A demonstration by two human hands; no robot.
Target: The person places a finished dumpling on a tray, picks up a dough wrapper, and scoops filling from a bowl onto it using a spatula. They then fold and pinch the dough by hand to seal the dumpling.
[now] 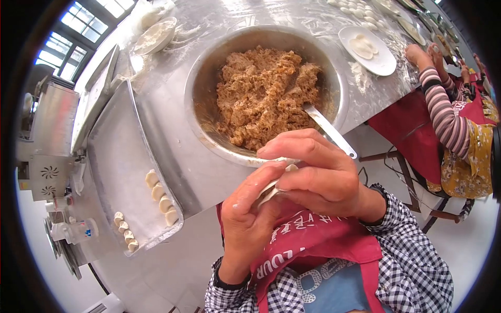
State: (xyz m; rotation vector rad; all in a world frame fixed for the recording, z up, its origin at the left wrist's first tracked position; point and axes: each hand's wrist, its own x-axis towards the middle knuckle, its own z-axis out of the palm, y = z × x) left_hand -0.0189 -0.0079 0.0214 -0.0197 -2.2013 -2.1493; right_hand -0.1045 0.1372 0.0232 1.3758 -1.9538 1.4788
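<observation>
Both hands meet around a dumpling [269,192] just in front of the bowl's near rim. My left hand [249,195] cups it from the left, and my right hand [323,169] pinches at its edge with curled fingers. Only a strip of pale dough shows between the fingers; the rest is hidden. A large steel bowl [194,117] right behind the hands holds brown minced filling [266,94]. From the filling, the pale handle of a spoon [334,133] leans out over the rim towards my right hand.
To the left lies a metal tray [125,156] with several finished dumplings [162,197] in two rows. A plate of flour [155,35] stands at the back left. On the right are a white plate with dough wrappers [362,47] and a co-worker's striped sleeve [441,101].
</observation>
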